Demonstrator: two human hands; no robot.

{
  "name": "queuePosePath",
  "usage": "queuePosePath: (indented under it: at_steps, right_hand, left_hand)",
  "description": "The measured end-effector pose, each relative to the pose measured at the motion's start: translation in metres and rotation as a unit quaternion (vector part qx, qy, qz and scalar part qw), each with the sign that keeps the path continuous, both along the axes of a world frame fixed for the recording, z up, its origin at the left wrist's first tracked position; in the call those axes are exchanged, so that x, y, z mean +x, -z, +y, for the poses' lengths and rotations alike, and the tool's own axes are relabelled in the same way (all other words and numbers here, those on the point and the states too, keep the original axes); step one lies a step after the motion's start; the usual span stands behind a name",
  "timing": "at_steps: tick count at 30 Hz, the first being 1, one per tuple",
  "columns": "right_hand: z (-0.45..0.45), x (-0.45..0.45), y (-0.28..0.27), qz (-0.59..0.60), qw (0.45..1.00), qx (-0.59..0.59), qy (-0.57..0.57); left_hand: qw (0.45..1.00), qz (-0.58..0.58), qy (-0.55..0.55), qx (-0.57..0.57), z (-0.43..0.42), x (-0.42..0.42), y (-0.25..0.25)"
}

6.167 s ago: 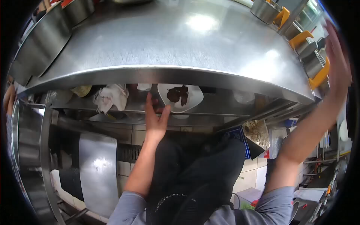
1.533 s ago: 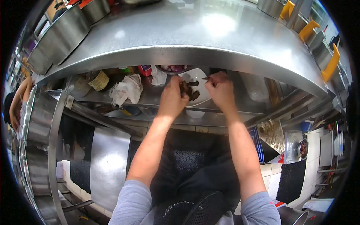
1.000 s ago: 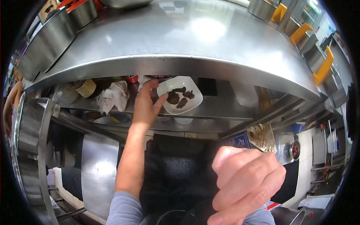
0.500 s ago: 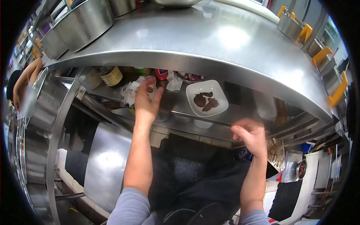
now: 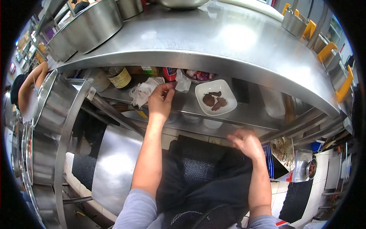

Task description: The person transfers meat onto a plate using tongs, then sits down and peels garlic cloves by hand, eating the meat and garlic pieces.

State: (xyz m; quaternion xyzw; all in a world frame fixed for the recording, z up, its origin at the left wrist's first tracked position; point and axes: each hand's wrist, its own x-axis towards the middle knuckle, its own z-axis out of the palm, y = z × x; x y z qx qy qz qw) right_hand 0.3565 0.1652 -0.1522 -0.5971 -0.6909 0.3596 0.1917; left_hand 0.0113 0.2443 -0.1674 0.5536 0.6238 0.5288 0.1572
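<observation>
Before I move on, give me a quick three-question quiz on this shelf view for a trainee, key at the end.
1. True or false: the left hand is gripping the white bowl.
2. Where do the dark brown pieces lie? A: on the countertop; B: in the white bowl; C: on the floor.
3. Fill in: in the picture, the jar with the yellow label is to the ____ of the crumpled white cloth.

Key:
1. False; the left hand is apart from the white bowl.
2. B
3. left
</observation>
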Motion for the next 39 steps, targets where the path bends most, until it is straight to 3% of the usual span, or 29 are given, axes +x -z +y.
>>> queuePosePath:
  at_steps: [6,8,13,15,19,23,26,30,32,35,37,38,39]
  right_hand:
    - [0.001,0.003,0.035,0.016,0.998,0.028,-0.047]
    - [0.002,0.003,0.04,0.017,0.997,0.042,-0.055]
    - [0.002,0.012,0.042,0.009,0.996,0.011,-0.082]
    - [0.002,0.014,0.042,0.014,0.997,0.004,-0.076]
    - [0.006,0.016,0.036,0.006,0.995,0.034,-0.094]
    - [0.002,0.018,0.033,0.012,0.993,0.043,-0.106]
    - [0.002,0.018,0.028,0.014,0.995,0.034,-0.088]
    - [-0.002,0.009,0.022,0.055,0.993,0.074,-0.078]
    - [-0.008,-0.003,0.018,0.151,0.976,0.132,-0.089]
    - [-0.018,-0.026,0.016,0.306,0.948,0.017,-0.087]
    - [-0.025,-0.047,0.023,0.413,0.906,-0.016,-0.088]
    - [-0.028,-0.053,0.031,0.416,0.904,-0.008,-0.093]
    - [-0.026,-0.054,0.033,0.412,0.906,-0.024,-0.092]
  left_hand:
    - [0.998,0.033,0.038,0.021,0.052,0.01,0.024]
    - [0.972,0.188,-0.014,0.137,0.079,0.014,0.037]
    - [0.96,0.275,-0.052,0.014,0.11,0.022,0.055]
    - [0.943,0.313,-0.065,-0.094,0.108,0.027,0.047]
    - [0.905,0.417,-0.074,-0.051,0.126,0.008,0.084]
    - [0.879,0.467,-0.076,-0.063,0.112,0.003,0.082]
    - [0.9,0.428,-0.036,-0.08,0.075,0.011,0.048]
    - [0.95,0.313,0.015,0.02,0.009,0.019,-0.002]
    - [0.961,0.274,0.046,0.011,-0.041,0.033,-0.026]
    - [0.963,0.189,0.195,-0.006,-0.101,0.047,-0.016]
    - [0.951,0.024,0.298,-0.081,-0.128,0.069,-0.001]
    - [0.93,-0.079,0.323,-0.155,-0.136,0.077,0.006]
    - [0.929,-0.113,0.318,-0.155,-0.136,0.082,0.008]
